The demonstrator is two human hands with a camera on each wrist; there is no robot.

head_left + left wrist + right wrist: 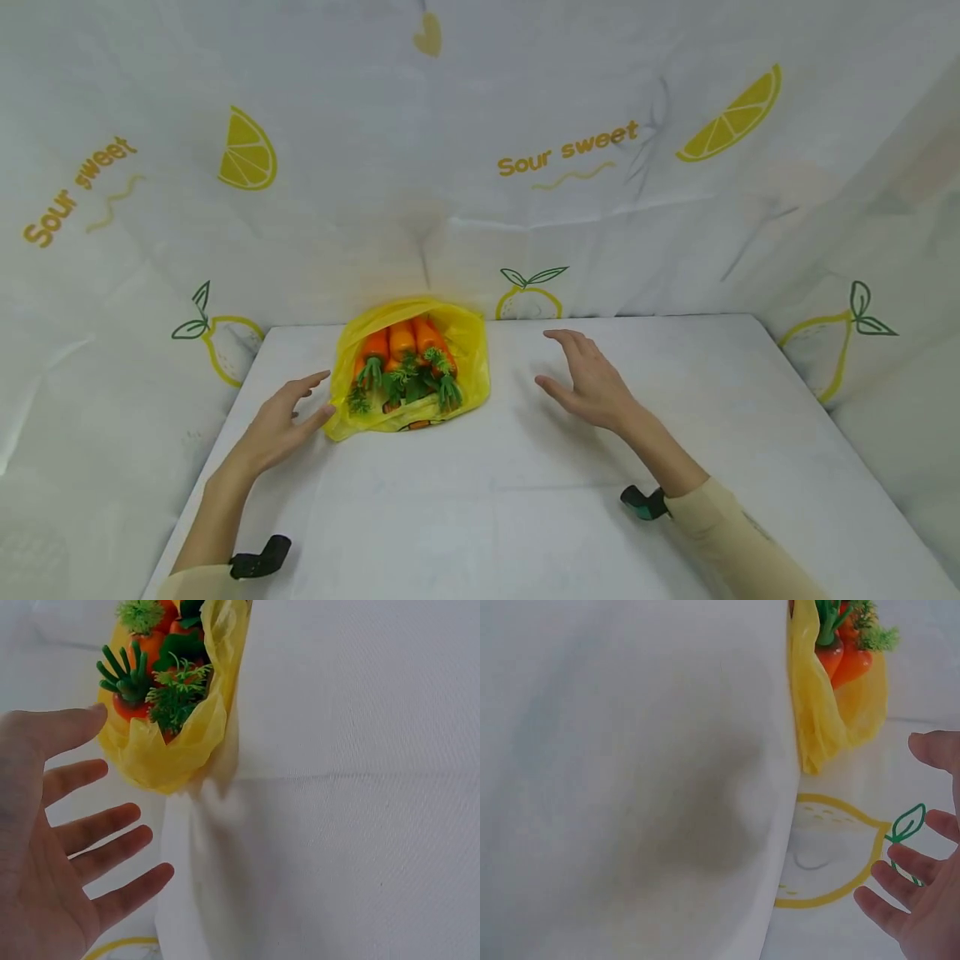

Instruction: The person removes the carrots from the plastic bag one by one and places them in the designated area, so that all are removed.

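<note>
Some orange carrots [402,340] with green tops [448,393] sit inside a yellow bag [472,358] near the back of the white tabletop [450,517], left of the middle. The left hand [279,422] has spread fingers just beside the bag, but I cannot tell if it touches. The right hand [595,385] has spread fingers too, away from the bag on its other side. Yellow lemons [529,303] are drawn on the white cloth [360,108] behind
</note>
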